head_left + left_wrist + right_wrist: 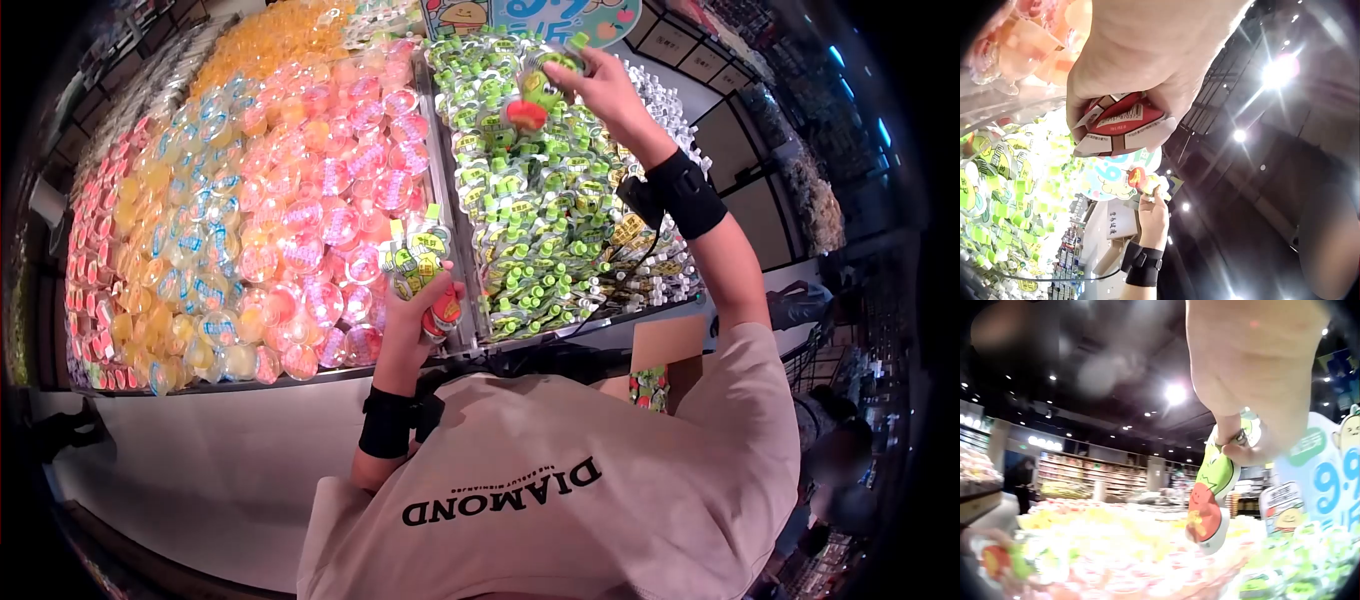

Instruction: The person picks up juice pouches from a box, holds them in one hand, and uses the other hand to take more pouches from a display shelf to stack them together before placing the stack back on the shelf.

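Observation:
My right hand (612,95) is raised over the far part of the green-capped pouches and pinches one spouted pouch (541,90) near its top. In the right wrist view this pouch (1205,509) hangs tilted, green above and red below. Closer to my body, my left hand (412,312) grips spouted pouches (415,252) with a green cap up and red at the bottom. The left wrist view shows their red and white undersides (1125,128) with a barcode, enclosed by the fingers. Rows of similar green-capped pouches (530,230) fill the display below the right hand.
Left of a clear divider (437,130) lie heaps of pink jelly cups (330,180), with yellow and orange ones beyond. An open cardboard box (668,342) holding pouches stands by my right side. Behind the display rises a colourful sign (560,18). White-capped pouches (672,110) line the right edge.

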### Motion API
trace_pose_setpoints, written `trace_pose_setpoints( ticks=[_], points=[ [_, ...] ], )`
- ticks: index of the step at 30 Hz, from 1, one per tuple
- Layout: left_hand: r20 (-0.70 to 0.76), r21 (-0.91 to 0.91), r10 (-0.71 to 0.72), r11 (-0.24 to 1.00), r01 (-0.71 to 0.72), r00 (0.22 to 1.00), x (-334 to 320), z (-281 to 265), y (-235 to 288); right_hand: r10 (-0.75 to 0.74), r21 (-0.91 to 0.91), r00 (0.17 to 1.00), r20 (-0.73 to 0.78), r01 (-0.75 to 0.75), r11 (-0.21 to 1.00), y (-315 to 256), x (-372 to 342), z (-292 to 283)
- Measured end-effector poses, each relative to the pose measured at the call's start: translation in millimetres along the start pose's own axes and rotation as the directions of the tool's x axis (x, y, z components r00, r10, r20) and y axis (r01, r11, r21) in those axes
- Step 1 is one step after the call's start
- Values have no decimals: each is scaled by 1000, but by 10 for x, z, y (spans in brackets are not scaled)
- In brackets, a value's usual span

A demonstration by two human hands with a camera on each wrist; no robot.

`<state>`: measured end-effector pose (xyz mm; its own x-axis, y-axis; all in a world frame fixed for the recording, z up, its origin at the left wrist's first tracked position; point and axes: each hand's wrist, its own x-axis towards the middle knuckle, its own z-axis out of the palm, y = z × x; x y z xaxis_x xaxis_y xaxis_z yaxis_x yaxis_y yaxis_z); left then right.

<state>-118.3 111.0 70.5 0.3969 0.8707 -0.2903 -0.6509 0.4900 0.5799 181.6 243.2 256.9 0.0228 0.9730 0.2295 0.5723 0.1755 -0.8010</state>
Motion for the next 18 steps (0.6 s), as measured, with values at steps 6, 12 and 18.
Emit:
trace_pose_setpoints(
  ticks=[6,12,18],
  points=[
    [-30,-3,-61,998,61,998,-9,-22,-34,-100,-3,984,-151,100,995,1259,1340,-503],
    [27,40,-63,997,62,998,-22,6,-24,185,-10,983,17,-184,983,1915,1812,-296],
    [4,12,-80,997,80,997,12,-16,-85,196,-371,929,313,-70,926,2456,2121,-10]
  ],
)
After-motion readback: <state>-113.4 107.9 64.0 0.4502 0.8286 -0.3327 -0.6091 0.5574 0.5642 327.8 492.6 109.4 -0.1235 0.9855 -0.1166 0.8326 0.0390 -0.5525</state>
